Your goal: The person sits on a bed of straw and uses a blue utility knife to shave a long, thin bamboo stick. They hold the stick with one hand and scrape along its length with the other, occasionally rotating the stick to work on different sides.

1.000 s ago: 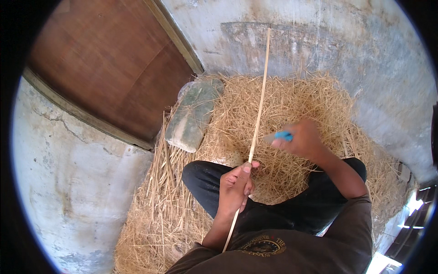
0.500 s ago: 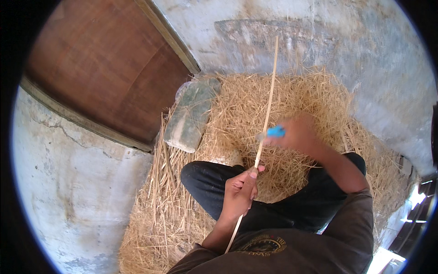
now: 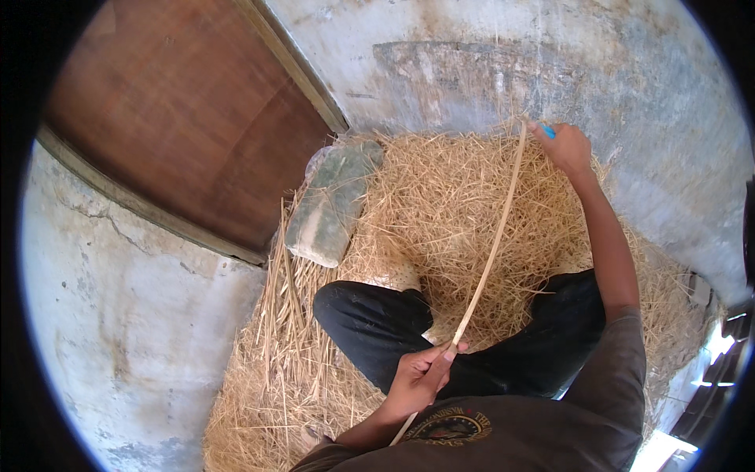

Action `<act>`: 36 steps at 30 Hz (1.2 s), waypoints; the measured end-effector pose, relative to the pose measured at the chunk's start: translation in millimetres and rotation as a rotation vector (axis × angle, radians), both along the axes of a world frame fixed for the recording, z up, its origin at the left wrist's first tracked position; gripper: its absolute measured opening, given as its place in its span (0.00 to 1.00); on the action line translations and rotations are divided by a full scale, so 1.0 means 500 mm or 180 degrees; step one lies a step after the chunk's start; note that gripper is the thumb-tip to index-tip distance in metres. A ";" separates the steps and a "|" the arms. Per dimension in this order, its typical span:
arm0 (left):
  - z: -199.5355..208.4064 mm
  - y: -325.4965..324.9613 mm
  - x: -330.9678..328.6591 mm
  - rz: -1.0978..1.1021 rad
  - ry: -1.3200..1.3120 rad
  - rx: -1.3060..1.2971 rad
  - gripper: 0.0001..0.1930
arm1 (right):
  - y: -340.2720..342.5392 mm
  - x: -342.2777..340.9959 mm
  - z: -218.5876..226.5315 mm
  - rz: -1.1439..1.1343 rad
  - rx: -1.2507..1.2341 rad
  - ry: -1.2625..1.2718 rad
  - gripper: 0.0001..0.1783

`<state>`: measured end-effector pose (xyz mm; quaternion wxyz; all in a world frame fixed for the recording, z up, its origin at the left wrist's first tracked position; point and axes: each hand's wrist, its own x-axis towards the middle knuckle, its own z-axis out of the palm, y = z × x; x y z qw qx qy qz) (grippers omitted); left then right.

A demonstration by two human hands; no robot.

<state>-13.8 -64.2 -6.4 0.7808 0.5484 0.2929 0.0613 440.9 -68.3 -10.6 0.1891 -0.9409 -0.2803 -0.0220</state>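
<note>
A long, thin, pale bamboo strip (image 3: 493,252) slants up and to the right from my lap, bowing slightly. My left hand (image 3: 419,377) is closed around its lower part, thumb on top, just above my shirt. Its lower end passes behind my wrist toward my body. At the strip's far tip, my right hand (image 3: 568,148) is closed on a blue-handled knife (image 3: 549,131). The blade cannot be made out there; the thumb lies at the strip's end. My right arm is stretched far forward.
Loose straw-like shavings (image 3: 464,181) heap in front of my crossed legs. A greenish stone block (image 3: 330,204) lies at left, beside a pile of pale strips (image 3: 295,322). A brown door panel (image 3: 197,118) and a worn plaster wall (image 3: 487,71) stand close around.
My right hand with the knife has moved far up and right to the strip's tip. My left hand has come down closer to my body, and the strip leans more to the right.
</note>
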 end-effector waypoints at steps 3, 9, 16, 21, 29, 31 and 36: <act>0.015 0.001 -0.021 -0.0284 0.0118 0.0521 0.14 | -0.052 0.110 -0.046 -0.0859 0.0456 -0.0128 0.45; 0.018 0.062 0.032 0.0512 0.0587 0.0860 0.14 | -0.074 0.028 -0.062 -0.0020 0.0113 0.0443 0.48; 0.023 0.095 0.112 0.0628 -0.0114 0.0844 0.14 | -0.039 -0.355 0.007 0.2487 0.0452 0.0197 0.38; 0.042 0.086 0.116 0.0645 -0.0224 0.0753 0.14 | -0.025 -0.359 -0.014 0.2604 0.0659 -0.0477 0.40; 0.053 0.107 0.119 0.0644 -0.0115 0.0631 0.15 | 0.018 -0.345 -0.035 0.2596 0.0877 -0.0987 0.39; 0.053 0.108 0.121 0.0694 -0.0051 0.0577 0.15 | 0.021 -0.343 -0.039 0.2601 0.0885 -0.1020 0.40; 0.046 0.099 0.123 0.0726 -0.0103 0.0376 0.15 | 0.018 -0.332 -0.048 0.2727 0.1175 -0.1186 0.40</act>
